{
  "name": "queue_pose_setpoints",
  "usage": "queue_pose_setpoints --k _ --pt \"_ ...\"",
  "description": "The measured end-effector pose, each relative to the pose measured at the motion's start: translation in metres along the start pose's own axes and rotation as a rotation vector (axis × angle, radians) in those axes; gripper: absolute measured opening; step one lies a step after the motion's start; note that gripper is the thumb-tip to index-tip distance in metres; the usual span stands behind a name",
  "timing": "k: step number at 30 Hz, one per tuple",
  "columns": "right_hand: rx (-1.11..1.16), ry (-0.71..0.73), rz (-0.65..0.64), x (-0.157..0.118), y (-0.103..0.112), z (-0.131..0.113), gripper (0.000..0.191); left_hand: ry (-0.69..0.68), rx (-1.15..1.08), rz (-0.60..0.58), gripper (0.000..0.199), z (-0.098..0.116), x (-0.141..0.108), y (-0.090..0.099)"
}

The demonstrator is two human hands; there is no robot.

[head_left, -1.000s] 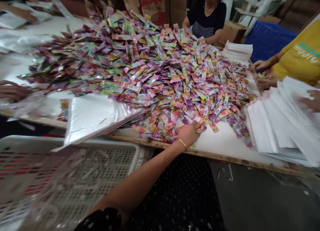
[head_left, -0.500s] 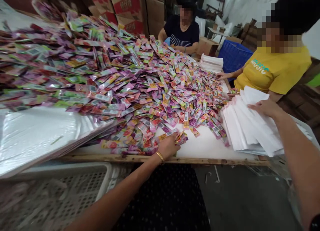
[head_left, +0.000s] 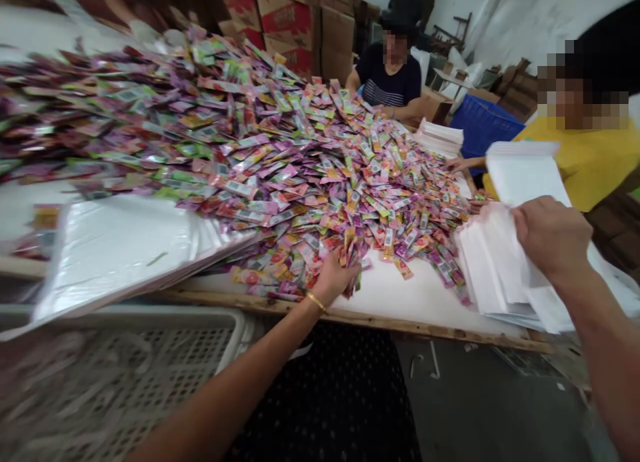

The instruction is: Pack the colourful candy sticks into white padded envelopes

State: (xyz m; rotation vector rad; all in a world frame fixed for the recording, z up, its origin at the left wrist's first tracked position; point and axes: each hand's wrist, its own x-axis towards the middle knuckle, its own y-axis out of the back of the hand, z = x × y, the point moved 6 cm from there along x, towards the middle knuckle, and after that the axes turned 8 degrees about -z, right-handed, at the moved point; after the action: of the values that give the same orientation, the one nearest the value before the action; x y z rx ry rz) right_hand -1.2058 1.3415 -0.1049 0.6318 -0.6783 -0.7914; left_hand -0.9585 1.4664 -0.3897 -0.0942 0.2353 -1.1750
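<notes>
My left hand [head_left: 334, 275], with a gold bangle at the wrist, is closed round a bunch of small colourful sachets [head_left: 352, 255], held upright over the near side of the table. A large heap of the same sachets [head_left: 300, 175] spreads beyond it. On the right, my right hand [head_left: 553, 232] grips a white plastic bag [head_left: 525, 172], its far end raised. Below that hand a fanned stack of white bags [head_left: 495, 262] lies at the table's right end. A filled, flat stack of clear-fronted white packs [head_left: 125, 242] rests at the left edge.
Beneath the table edge [head_left: 425, 330] at left stands a white perforated plastic basket [head_left: 235, 325] holding pale strips. A co-worker in yellow [head_left: 575, 162] sits at right; another in dark clothes [head_left: 385, 79] sits at the far side. Behind are cartons [head_left: 287, 35] and a blue crate [head_left: 483, 125].
My right hand has lifted one white bag off the stack. My left hand has turned the sachet bunch upright. The view has shifted, showing another person's gloved hands at the far left.
</notes>
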Motion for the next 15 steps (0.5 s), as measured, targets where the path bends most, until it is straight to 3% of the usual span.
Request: queue_pose_setpoints --k 2,4,5,7,9,11,13,15 --pt "0.016 0.268 -0.035 -0.031 0.003 -0.077 0.026 -0.078 -0.155 0.142 0.025 0.024 0.001 0.017" --pt "0.145 0.525 -0.179 -0.072 -0.009 -0.158 0.022 -0.171 -0.218 0.234 0.024 0.047 -0.001 0.037" --pt "0.225 0.654 -0.272 -0.093 -0.018 -0.195 0.022 -0.194 -0.227 0.237 0.024 0.054 -0.002 0.044" --pt "0.335 0.768 -0.449 -0.124 -0.038 -0.246 0.022 -0.167 -0.249 0.180 0.024 0.058 -0.004 0.055" --pt "0.411 0.743 -0.569 -0.128 -0.056 -0.269 0.025 -0.030 -0.299 0.092 0.025 0.046 -0.005 0.058" --pt "0.451 0.636 -0.564 -0.107 -0.070 -0.272 0.031 0.144 -0.377 0.009 0.024 0.027 -0.003 0.052" --pt "0.435 0.566 -0.506 -0.075 -0.083 -0.267 0.030 0.271 -0.450 -0.058 0.018 0.012 0.004 0.036" --pt "0.397 0.563 -0.525 -0.051 -0.100 -0.266 0.032 0.311 -0.498 -0.095 0.013 0.006 0.016 0.014"
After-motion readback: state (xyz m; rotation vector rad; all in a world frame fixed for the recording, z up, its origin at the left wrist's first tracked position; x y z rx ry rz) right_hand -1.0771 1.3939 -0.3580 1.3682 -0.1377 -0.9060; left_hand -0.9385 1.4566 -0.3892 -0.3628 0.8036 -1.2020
